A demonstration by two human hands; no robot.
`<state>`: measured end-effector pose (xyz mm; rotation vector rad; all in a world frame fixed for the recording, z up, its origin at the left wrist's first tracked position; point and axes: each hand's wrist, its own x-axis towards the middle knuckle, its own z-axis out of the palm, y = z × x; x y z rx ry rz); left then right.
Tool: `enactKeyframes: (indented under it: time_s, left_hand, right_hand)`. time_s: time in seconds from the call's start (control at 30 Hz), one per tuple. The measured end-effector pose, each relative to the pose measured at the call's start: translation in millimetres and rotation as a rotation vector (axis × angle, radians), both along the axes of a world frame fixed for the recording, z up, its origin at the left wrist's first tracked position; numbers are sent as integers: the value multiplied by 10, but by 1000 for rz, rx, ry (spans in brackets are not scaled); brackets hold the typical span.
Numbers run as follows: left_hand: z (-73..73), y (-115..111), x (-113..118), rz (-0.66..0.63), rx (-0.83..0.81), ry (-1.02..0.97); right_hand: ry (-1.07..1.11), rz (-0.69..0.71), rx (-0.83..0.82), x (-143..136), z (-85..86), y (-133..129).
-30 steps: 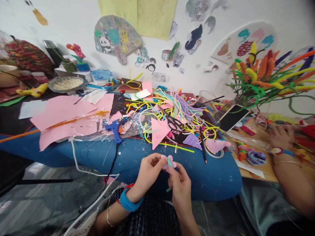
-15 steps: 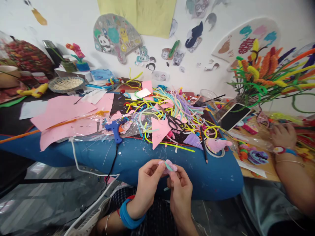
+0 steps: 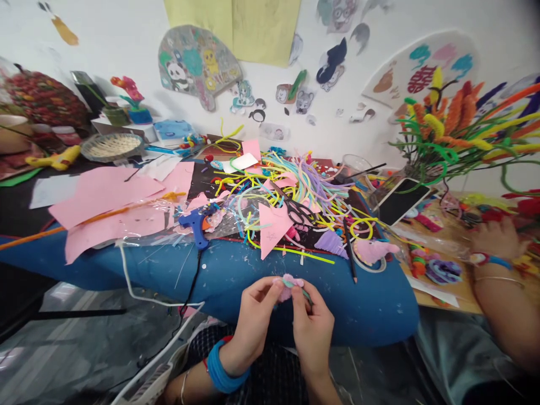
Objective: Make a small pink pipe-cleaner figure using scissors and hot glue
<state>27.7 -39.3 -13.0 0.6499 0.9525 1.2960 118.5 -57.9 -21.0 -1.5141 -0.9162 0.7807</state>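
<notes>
While the left hand (image 3: 256,314) pinches a pink piece (image 3: 286,293), the right (image 3: 313,325) grips it.

Between the fingers (image 3: 272,293) and the heap of fuzzy sticks (image 3: 323,183), a strip of the blue cover (image 3: 240,261) gives free room for passing sideways. At left, the glue gun (image 3: 202,239) and its black cord (image 3: 197,271) obstruct; at right, the pencil (image 3: 350,253) and the pink figure (image 3: 373,251). Around the scissors (image 3: 290,201), gaps seem narrow, though the tangle hides their depth.
</notes>
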Motion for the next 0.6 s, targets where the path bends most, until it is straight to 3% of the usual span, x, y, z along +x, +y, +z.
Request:
enactKeyframes:
  time_s: [0.23,0.5,0.6]
  left_hand:
    - [5,82,-78,-88,204,286]
    - [-63,154,-108,-129,124,154]
    - [-60,157,-105,-135,80,130]
  right_hand:
    - [-53,116,10,81,42,48]
    - [54,254,-74,157,20,90]
    - [128,227,-77,141,-15,106]
